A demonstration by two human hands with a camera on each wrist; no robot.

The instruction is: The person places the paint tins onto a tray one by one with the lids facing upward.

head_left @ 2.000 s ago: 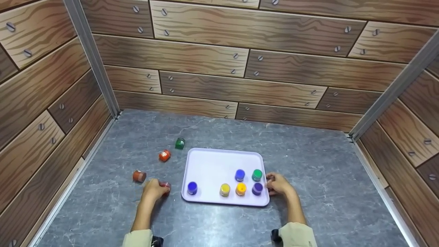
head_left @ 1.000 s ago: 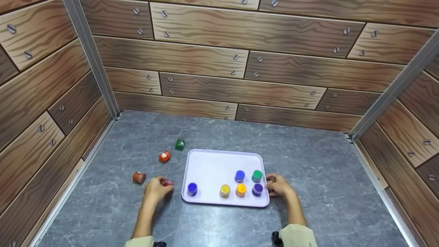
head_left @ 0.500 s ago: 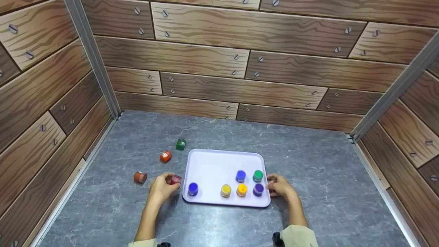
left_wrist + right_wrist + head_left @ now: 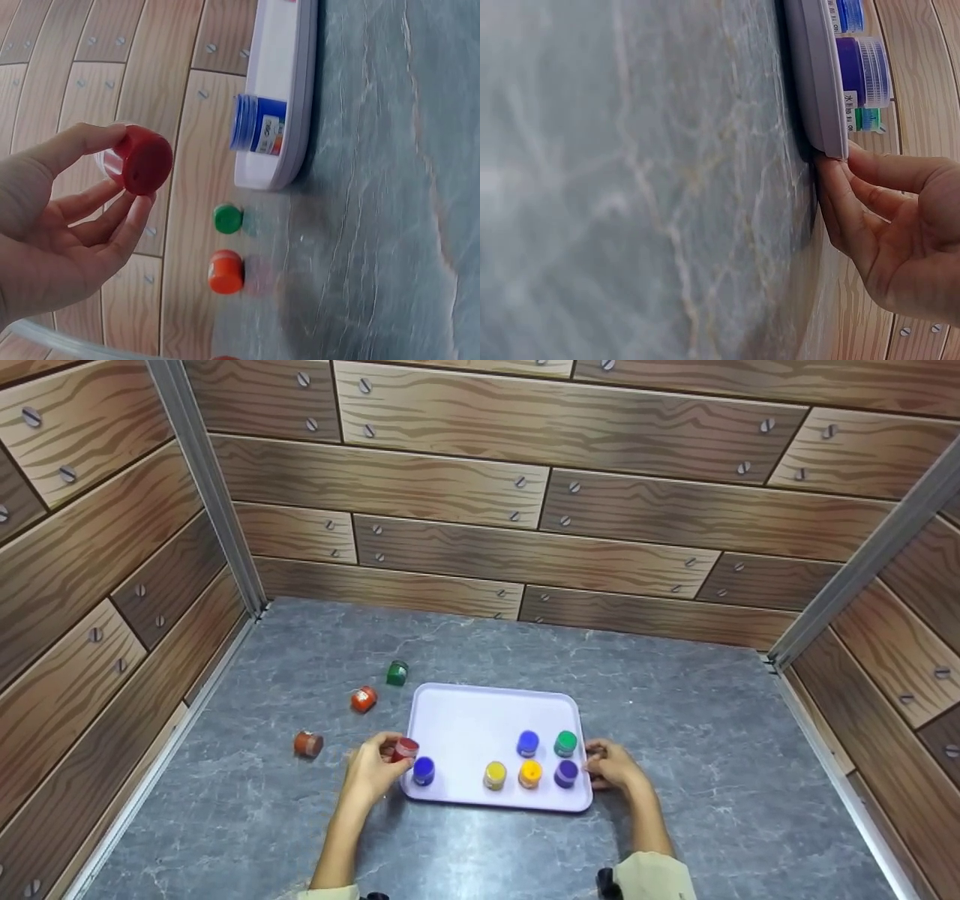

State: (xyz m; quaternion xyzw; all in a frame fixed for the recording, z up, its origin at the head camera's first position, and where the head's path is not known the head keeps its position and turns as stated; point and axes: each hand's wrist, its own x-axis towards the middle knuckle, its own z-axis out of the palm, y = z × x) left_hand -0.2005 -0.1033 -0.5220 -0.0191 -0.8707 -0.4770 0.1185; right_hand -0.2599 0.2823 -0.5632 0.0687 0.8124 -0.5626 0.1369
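Pinching the red jar (image 4: 406,748) between thumb and fingertips, the left hand (image 4: 371,772) holds it raised off the table (image 4: 225,817), over the left edge of the tray (image 4: 465,720) in the head view. Just beside it, upright on the tray, stands the left blue jar (image 4: 424,771). At the tray's opposite edge, the right hand (image 4: 616,765) grips the rim, thumb above and fingers against the outer side. Near that edge stand the purple jar (image 4: 566,773) and, behind it, the green jar (image 4: 565,743). Next inward come the amber jar (image 4: 530,773) with the other blue jar (image 4: 528,743) behind, then the yellow jar (image 4: 495,775). Off the tray, to its left, lie the dark green jar (image 4: 397,673), the orange jar (image 4: 364,699) and the brown jar (image 4: 308,744), well apart from the tray. Plank-patterned walls (image 4: 450,472) surround the table.
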